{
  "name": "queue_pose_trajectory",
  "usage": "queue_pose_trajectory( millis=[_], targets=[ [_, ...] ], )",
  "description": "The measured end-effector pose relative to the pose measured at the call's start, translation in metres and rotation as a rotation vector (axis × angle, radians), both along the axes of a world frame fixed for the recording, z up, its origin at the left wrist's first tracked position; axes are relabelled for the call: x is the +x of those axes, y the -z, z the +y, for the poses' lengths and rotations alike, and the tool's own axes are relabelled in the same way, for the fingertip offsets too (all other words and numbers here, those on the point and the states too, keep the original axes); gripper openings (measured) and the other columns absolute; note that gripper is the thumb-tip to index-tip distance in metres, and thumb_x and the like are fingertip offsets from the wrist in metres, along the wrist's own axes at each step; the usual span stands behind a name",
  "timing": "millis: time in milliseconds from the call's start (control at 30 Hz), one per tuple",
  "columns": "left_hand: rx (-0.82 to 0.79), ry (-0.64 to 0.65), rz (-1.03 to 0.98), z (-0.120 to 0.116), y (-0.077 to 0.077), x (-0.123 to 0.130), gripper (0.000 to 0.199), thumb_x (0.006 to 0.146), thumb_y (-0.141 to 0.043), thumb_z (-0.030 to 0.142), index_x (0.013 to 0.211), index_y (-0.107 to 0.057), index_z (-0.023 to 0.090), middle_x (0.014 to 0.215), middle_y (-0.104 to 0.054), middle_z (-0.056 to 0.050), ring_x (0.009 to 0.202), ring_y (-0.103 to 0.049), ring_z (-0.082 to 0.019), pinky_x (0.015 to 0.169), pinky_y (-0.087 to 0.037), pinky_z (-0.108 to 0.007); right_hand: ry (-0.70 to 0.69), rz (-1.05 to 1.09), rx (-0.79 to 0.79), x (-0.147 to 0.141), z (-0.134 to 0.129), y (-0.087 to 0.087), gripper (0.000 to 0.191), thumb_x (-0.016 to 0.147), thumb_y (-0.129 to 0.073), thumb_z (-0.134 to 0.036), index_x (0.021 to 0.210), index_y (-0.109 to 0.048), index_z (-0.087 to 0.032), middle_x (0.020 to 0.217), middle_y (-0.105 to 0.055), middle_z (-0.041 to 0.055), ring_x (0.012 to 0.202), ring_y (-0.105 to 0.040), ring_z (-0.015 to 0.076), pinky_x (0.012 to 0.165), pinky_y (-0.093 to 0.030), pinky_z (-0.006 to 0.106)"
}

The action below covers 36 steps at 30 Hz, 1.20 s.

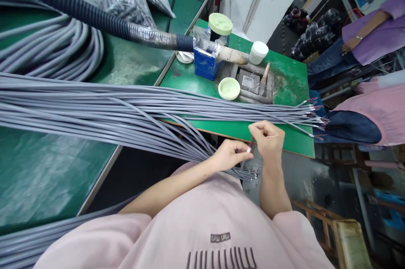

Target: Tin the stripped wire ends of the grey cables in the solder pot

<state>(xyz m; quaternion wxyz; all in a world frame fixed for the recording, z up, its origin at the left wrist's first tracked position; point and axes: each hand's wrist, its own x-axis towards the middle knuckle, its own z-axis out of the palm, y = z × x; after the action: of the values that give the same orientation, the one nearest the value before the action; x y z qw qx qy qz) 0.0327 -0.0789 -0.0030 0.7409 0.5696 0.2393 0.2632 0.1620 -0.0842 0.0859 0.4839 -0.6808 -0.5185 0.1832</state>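
Note:
My left hand (232,154) pinches the white stripped end of a grey cable, just past the table's front edge. Thin dark red wires (252,142) run up from that end into the closed fingers of my right hand (268,136). Below my left hand hangs a bunch of grey cables (196,146) whose bare ends (251,174) show near my lap. Behind both hands a thick bundle of grey cables (205,106) lies across the table, with white-banded, reddish wire ends (318,121) at the right.
A small heated pot (249,81) with a brush (264,79) sits under a ribbed hose (152,39). Around it are a blue box (205,64), a pale green lid (229,88), a white jar (258,52) and a green-lidded jar (220,25). Two people stand at the right.

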Motion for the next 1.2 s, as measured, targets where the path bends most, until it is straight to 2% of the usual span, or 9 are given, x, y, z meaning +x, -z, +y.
queue_pose_trajectory(
  millis=[67,133,233,300,400,600,733,1000,1200],
  targets=[
    [-0.063,0.041,0.019,-0.004,0.003,0.0,0.031,0.075,-0.074,0.04,0.079,-0.074,0.01,0.067,-0.068,-0.003,0.059,-0.055,-0.011,0.059,-0.043,-0.022,0.107,0.005,0.109,0.003,0.002,-0.008,0.015,0.079,-0.067,-0.025,0.066,-0.066,-0.018,0.048,-0.042,-0.0074,0.045,-0.033,0.0067,0.045,-0.028,0.023],
    [-0.127,-0.015,0.017,-0.003,0.004,-0.002,0.033,0.073,-0.076,0.041,0.082,-0.075,0.01,0.072,-0.071,-0.006,0.062,-0.059,-0.012,0.063,-0.047,-0.023,0.119,-0.022,0.137,0.007,0.001,-0.016,0.013,0.079,-0.067,-0.028,0.071,-0.069,-0.018,0.049,-0.043,-0.0073,0.045,-0.034,0.007,0.045,-0.029,0.023],
    [-0.164,-0.144,-0.043,0.008,0.0,-0.007,0.034,0.071,-0.077,0.042,0.085,-0.075,0.011,0.082,-0.074,-0.008,0.072,-0.064,-0.015,0.075,-0.05,-0.026,-0.064,-0.112,-0.035,0.012,-0.004,-0.02,0.012,0.079,-0.067,-0.03,0.077,-0.073,-0.019,0.048,-0.046,-0.0072,0.045,-0.038,0.0073,0.047,-0.033,0.023],
    [-0.144,-0.151,-0.078,0.015,-0.003,-0.009,0.034,0.072,-0.076,0.044,0.082,-0.076,0.012,0.081,-0.075,-0.007,0.073,-0.064,-0.016,0.075,-0.051,-0.027,-0.174,-0.156,-0.173,0.011,-0.007,-0.015,0.015,0.078,-0.069,-0.032,0.083,-0.075,-0.019,0.046,-0.046,-0.0077,0.045,-0.039,0.0074,0.048,-0.035,0.022],
    [-0.071,-0.123,-0.079,0.018,-0.005,-0.01,0.035,0.075,-0.074,0.046,0.079,-0.076,0.011,0.075,-0.073,-0.006,0.069,-0.063,-0.015,0.07,-0.05,-0.026,-0.208,-0.207,-0.243,0.003,-0.007,-0.003,0.02,0.078,-0.069,-0.035,0.087,-0.075,-0.019,0.046,-0.049,-0.0071,0.045,-0.044,0.0079,0.05,-0.038,0.022],
    [-0.106,-0.218,-0.132,0.024,-0.005,-0.011,0.035,0.074,-0.075,0.045,0.085,-0.076,0.012,0.082,-0.074,-0.006,0.077,-0.066,-0.017,0.077,-0.052,-0.028,-0.166,-0.342,0.001,-0.014,-0.013,0.009,0.015,0.085,-0.061,-0.026,0.084,-0.075,-0.023,0.067,-0.071,0.0006,0.055,-0.06,0.0123,0.056,-0.045,0.025],
    [-0.192,-0.256,-0.154,0.033,0.0,-0.016,0.033,0.073,-0.076,0.043,0.088,-0.076,0.013,0.081,-0.074,-0.005,0.074,-0.065,-0.015,0.077,-0.051,-0.028,-0.167,-0.395,0.14,-0.015,-0.023,0.009,0.017,0.083,-0.064,-0.02,0.092,-0.077,-0.027,0.062,-0.069,-0.0007,0.049,-0.054,0.0119,0.051,-0.042,0.026],
    [-0.275,-0.166,-0.255,0.036,0.008,-0.021,0.034,0.078,-0.074,0.042,0.095,-0.074,0.012,0.079,-0.073,-0.006,0.073,-0.064,-0.014,0.079,-0.05,-0.029,-0.12,-0.337,0.119,-0.016,-0.028,0.003,0.016,0.083,-0.065,-0.022,0.093,-0.076,-0.029,0.072,-0.074,0.0002,0.055,-0.062,0.0135,0.053,-0.048,0.027],
    [-0.244,-0.129,-0.292,0.038,0.005,-0.024,0.03,0.079,-0.072,0.041,0.083,-0.074,0.012,0.078,-0.073,-0.007,0.075,-0.064,-0.014,0.081,-0.05,-0.029,-0.156,-0.324,0.123,-0.019,-0.023,0.002,0.017,0.083,-0.066,-0.021,0.094,-0.075,-0.029,0.075,-0.075,-0.0008,0.058,-0.065,0.0135,0.056,-0.052,0.026]
  ],
)
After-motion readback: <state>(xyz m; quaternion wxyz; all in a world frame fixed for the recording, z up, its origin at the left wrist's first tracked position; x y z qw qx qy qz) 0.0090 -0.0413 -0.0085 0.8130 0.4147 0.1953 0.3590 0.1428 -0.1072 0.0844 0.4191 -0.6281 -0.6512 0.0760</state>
